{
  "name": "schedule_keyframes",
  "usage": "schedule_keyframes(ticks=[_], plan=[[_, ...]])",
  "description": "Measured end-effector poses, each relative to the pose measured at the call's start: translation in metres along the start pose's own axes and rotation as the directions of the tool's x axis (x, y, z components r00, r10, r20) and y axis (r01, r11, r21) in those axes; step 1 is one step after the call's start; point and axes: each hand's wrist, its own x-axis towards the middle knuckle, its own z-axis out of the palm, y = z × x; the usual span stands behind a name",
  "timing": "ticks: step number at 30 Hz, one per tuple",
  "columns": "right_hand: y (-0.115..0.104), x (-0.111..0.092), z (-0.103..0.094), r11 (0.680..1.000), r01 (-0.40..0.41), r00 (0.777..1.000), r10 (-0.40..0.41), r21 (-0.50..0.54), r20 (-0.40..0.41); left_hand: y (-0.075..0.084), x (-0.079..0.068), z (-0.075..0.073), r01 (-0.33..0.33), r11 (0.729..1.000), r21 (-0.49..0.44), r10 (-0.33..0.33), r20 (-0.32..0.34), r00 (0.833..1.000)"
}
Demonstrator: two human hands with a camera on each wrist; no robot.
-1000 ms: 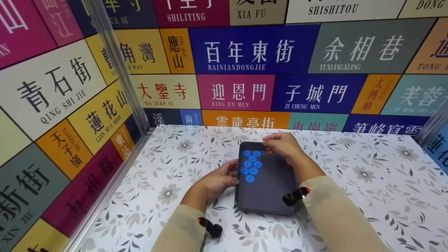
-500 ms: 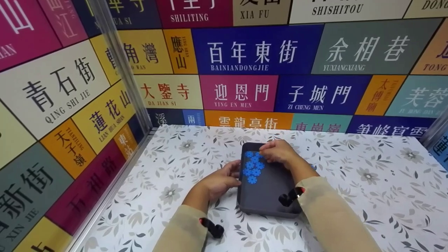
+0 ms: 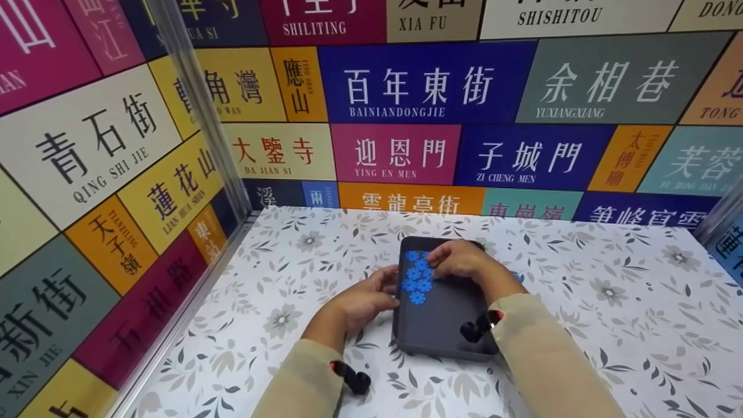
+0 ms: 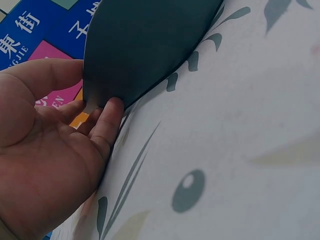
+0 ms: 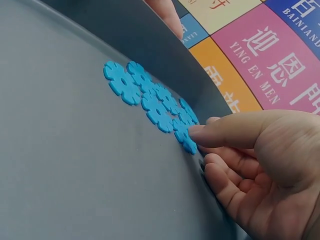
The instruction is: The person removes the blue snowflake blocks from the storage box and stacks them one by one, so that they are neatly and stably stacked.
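A dark grey tray (image 3: pixel 441 325) lies on the table, and several flat blue snowflake discs (image 3: pixel 418 284) are grouped at its upper left. Seen from the left wrist, my left hand (image 4: pixel 55 120) holds the tray's left wall, fingers low on the outside and thumb at the edge. My right hand (image 3: pixel 461 258) reaches over the far part of the tray. Its thumb and curled fingers pinch at the end disc (image 5: pixel 186 140) of the group in the right wrist view, the thumb tip overlapping it. The other fingers curl close to the tray floor, partly hiding the discs at that end.
White table covering (image 3: pixel 580 337) with a grey leaf print surrounds the tray. A small blue thing (image 3: pixel 518 277) shows just right of the tray, mostly behind the right forearm. Coloured sign panels (image 3: pixel 429 81) stand along the back and left edges.
My right hand has come left and nearer from the tray's far edge to the blue discs, covering some of them. My left hand stays at the left wall.
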Motion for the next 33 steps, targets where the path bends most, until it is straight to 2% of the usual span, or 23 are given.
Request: schedule_keyframes(ticks=[4, 15, 27, 30, 33], plan=[[0.0, 0.002, 0.002, 0.999, 0.02, 1.0, -0.019, -0.043, 0.022, -0.002, 0.001, -0.002, -0.023, 1.0, -0.009, 0.023, 0.016, 1.0], [0.0, 0.002, 0.004, 0.989, 0.061, 0.998, -0.06, -0.137, 0.01, -0.001, 0.0, -0.003, 0.0, 1.0, -0.011, 0.0, 0.0, 1.0], [-0.006, -0.002, -0.002, 0.966, 0.049, 0.998, -0.059, -0.254, -0.032, 0.001, -0.001, -0.002, 0.023, 1.0, 0.001, -0.023, -0.014, 1.0], [-0.009, -0.005, -0.004, 0.973, 0.019, 0.999, -0.03, -0.23, -0.043, 0.001, -0.001, -0.001, 0.015, 1.0, 0.0, -0.015, -0.009, 1.0], [-0.014, -0.01, -0.006, 0.989, -0.03, 0.998, 0.021, -0.142, -0.065, 0.001, -0.001, 0.0, 0.014, 1.0, 0.001, -0.014, -0.009, 1.0]])
